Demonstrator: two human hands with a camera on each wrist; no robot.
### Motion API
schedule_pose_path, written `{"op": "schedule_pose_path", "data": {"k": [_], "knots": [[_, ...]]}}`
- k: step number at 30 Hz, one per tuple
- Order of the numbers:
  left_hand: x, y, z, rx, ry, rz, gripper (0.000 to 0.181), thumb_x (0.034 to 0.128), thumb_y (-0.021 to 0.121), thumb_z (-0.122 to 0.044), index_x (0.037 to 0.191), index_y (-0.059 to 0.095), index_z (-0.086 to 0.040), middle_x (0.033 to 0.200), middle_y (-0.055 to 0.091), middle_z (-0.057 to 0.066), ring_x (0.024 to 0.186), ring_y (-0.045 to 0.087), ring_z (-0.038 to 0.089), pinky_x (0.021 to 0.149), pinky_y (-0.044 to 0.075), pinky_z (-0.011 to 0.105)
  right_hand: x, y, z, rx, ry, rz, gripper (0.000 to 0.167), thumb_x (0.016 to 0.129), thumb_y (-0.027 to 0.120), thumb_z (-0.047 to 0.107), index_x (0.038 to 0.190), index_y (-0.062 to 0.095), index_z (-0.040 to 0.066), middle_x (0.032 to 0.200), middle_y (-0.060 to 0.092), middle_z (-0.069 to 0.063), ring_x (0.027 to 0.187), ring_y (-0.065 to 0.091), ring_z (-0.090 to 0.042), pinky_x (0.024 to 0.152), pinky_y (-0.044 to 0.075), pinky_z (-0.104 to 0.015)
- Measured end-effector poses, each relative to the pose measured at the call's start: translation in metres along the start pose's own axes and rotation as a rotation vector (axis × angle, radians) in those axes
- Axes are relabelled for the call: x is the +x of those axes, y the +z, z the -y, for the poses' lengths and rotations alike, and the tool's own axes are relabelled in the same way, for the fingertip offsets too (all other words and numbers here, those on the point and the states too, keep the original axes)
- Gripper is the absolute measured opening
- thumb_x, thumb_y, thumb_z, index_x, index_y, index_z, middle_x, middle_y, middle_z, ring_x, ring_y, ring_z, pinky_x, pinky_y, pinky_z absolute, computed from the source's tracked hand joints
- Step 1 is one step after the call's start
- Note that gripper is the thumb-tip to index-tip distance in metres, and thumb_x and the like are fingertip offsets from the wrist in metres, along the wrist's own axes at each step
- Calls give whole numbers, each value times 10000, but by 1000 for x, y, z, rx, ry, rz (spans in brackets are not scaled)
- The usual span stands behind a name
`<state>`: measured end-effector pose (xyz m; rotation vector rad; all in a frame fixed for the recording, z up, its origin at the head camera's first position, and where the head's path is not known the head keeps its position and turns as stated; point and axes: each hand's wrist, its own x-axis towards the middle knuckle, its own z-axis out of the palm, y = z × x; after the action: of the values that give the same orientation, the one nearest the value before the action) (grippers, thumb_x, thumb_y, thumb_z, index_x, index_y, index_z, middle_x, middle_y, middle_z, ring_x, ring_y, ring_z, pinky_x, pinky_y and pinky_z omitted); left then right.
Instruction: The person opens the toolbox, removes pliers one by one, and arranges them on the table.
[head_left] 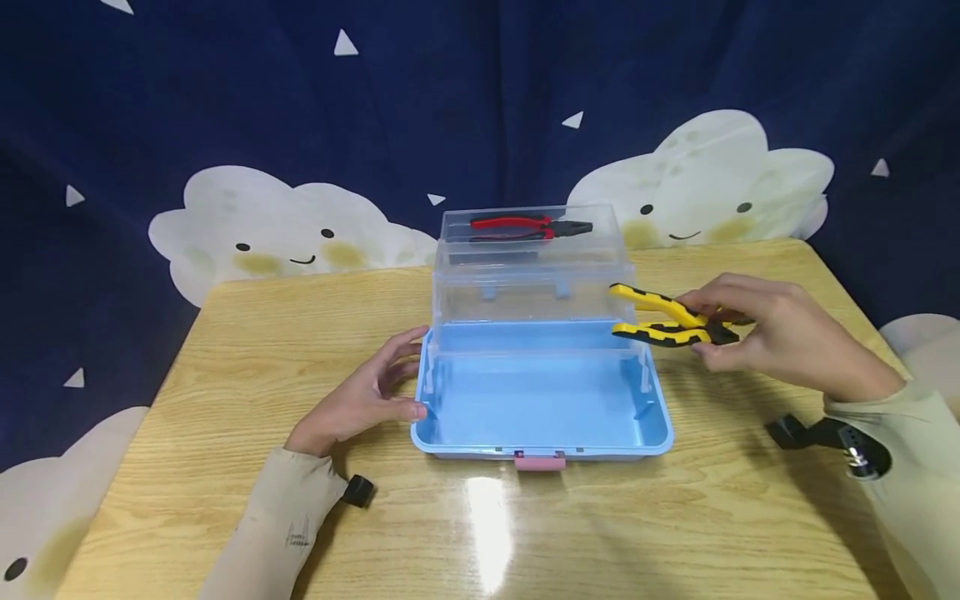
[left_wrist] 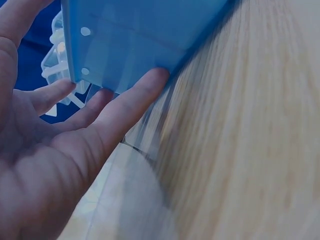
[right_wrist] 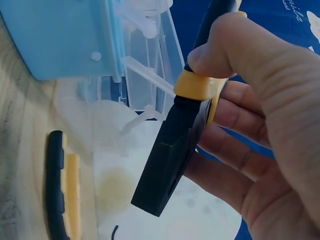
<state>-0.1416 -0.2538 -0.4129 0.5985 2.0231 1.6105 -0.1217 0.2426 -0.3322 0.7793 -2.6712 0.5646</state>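
Note:
My right hand [head_left: 772,329] holds pliers [head_left: 663,321] with yellow-and-black handles, gripping them near the black head; the handles point left over the right side of a light blue toolbox [head_left: 540,454]. In the right wrist view, thumb and fingers pinch the pliers [right_wrist: 195,87], their dark jaws angled downward. My left hand [head_left: 367,400] rests against the toolbox's left side, thumb at the front corner. The left wrist view shows its extended fingers [left_wrist: 132,102] touching the blue wall [left_wrist: 130,45]. Red-and-black pliers [head_left: 532,227] lie in the upper clear tray [head_left: 457,254].
Another yellow-and-black handle [right_wrist: 62,185] lies on the wooden table to the right of the toolbox, mostly hidden by my hand in the head view. A pink latch [head_left: 540,461] hangs at the toolbox front. A dark blue curtain [head_left: 480,100] with clouds stands behind the table.

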Motion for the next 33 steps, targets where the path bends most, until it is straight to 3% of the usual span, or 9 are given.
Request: {"op": "schedule_pose_path", "data": {"k": [3, 6, 11, 17, 25, 33], "knots": [[1, 1, 1, 4, 19, 4, 1023, 873, 851, -233, 1657, 195, -258, 1627, 358, 162, 1530, 356, 460, 1256, 338, 618, -5, 2, -3, 3, 21, 3, 591, 594, 933, 71, 1158, 768, 137, 993, 743, 95, 821, 623, 44, 754, 456, 34], [1, 2, 2, -13, 17, 14, 1025, 879, 845, -220, 1660, 182, -258, 1633, 343, 157, 1536, 342, 459, 1219, 418, 580, -9, 4, -6, 1, 22, 0, 578, 585, 929, 67, 1136, 767, 127, 990, 745, 86, 817, 630, 39, 748, 460, 35], [0, 1, 2, -60, 15, 24, 1021, 891, 826, -153, 1663, 164, -242, 1639, 319, 174, 1536, 322, 477, 1070, 584, 405, -11, 4, -10, -4, 35, -10, 579, 585, 927, 60, 1137, 762, 127, 997, 740, 75, 833, 628, 51, 763, 457, 46], [1, -1, 2, -55, 21, 22, 1040, 885, 828, -132, 1667, 147, -208, 1641, 321, 175, 1530, 325, 488, 1066, 586, 410, -14, 4, -17, 11, 96, 10, 586, 607, 933, 62, 1160, 761, 149, 1019, 742, 49, 855, 620, 59, 781, 443, 69], [2, 0, 2, -62, 3, 30, 1030, 887, 828, -141, 1664, 161, -251, 1644, 317, 168, 1531, 331, 470, 1050, 594, 372, -22, 9, -38, 12, 131, 1, 578, 599, 915, 6, 1147, 752, 91, 992, 747, -1, 874, 572, 154, 762, 423, 94], [-1, -1, 1, -75, -1, 32, 1016, 893, 815, -109, 1659, 170, -279, 1647, 311, 159, 1537, 327, 458, 1034, 598, 336, -29, 11, -60, -58, 232, 85, 591, 648, 933, 69, 1201, 725, 62, 1058, 752, -88, 865, 672, -82, 733, 354, 112]]}}
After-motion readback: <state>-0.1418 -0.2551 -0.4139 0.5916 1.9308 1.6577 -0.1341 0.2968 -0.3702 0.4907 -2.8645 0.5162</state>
